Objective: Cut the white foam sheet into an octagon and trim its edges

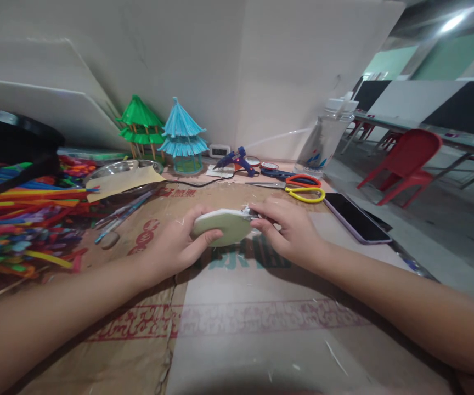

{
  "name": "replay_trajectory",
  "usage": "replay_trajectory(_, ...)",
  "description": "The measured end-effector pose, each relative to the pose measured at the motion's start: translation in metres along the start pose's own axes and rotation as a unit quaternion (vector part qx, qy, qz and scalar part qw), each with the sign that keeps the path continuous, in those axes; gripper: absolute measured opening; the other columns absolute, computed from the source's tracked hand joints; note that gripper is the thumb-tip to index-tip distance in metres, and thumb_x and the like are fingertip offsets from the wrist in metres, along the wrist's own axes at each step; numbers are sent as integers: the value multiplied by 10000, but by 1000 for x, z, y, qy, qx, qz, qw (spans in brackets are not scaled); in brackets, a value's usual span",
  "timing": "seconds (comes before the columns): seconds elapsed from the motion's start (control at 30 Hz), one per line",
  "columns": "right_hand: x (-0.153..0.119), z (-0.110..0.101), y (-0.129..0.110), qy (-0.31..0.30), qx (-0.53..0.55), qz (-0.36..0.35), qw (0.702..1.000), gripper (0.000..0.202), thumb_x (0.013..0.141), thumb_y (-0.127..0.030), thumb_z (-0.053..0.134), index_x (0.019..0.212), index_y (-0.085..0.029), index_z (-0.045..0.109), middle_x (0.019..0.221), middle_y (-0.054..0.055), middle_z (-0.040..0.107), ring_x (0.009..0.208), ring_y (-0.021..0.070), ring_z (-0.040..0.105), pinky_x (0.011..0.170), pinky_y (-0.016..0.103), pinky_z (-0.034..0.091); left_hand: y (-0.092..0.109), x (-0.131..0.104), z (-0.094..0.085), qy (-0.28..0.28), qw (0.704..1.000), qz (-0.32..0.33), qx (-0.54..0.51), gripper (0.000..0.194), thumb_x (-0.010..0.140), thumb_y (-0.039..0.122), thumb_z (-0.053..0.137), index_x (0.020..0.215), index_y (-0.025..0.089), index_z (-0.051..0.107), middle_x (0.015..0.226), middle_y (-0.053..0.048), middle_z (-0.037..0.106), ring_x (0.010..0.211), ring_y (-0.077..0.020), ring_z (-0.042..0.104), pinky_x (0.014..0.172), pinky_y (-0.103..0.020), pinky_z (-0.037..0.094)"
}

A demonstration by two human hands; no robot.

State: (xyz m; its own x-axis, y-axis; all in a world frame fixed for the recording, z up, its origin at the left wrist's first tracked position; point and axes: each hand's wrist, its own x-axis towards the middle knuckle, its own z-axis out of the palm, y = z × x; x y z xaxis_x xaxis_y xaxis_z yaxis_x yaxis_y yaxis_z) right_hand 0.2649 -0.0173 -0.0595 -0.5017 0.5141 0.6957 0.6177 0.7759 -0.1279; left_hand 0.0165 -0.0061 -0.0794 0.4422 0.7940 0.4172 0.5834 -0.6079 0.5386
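A thin round disc (226,225), pale green on its face with a white edge, is held slightly tilted above the table. My left hand (183,241) grips its left side, thumb on the green face and fingers behind. At the disc's right edge, my right hand (288,225) is closed in a pinch on a small greyish thing too blurred to name. White shreds stick up from the rim beside those fingertips. Behind the hands lie yellow-handled scissors (306,194) and orange-handled scissors (304,180), with a blue glue gun (237,159) farther back.
Colourful pipe cleaners (23,219) heap up at left, beside a metal bowl (116,169). A green hut model (140,120) and a blue hut model (182,134) stand at the back. A phone (358,218) and a clear bottle (325,140) are at right. White scraps dot the cardboard-covered table.
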Motion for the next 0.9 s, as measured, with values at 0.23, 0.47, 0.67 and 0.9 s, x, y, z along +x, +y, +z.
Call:
replay_trajectory(0.23,3,-1,-3,14,-24,-24,999,299,999,-329,489,1066,-128,700,762,72,663,698,183,581,648,300,449,0,-2,2,-1,1000,8,-13,326,912,411,528,1143,184,561,897,-41,724,769,-203,676,664,-286,506)
replay_trajectory(0.47,3,0,-1,9,8,-1,1000,281,1002,-318,491,1048,-149,710,741,54,655,687,168,579,632,286,432,-3,-2,1,-15,1000,2,-17,342,922,443,527,1160,199,561,893,-38,727,750,-198,670,637,-279,496)
replay_trajectory(0.67,2,1,0,3,21,28,999,270,999,-319,487,1024,-164,706,723,37,642,680,164,580,624,278,426,-3,-1,0,-10,1000,-4,-25,334,920,450,538,1145,206,571,930,-50,725,773,-203,670,644,-283,500)
replay_trajectory(0.9,2,1,-4,0,11,10,1000,284,993,-331,493,1072,-140,687,762,54,655,710,178,584,664,296,442,-1,-1,1,2,1000,9,-14,305,915,408,531,1134,199,565,913,-44,732,767,-201,674,664,-293,507)
